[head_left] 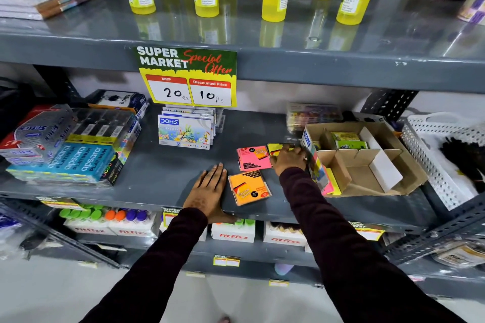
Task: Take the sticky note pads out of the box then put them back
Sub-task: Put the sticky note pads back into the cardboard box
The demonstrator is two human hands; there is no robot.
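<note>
Here, right of centre, the right hand (288, 158) closes its grip on a yellow pad (275, 149) beside the cardboard box (367, 168). Pink pad (253, 158) and orange pad (249, 187) lie on the shelf (162, 173). The left hand (210, 191) rests flat, open, holding nothing.
</note>
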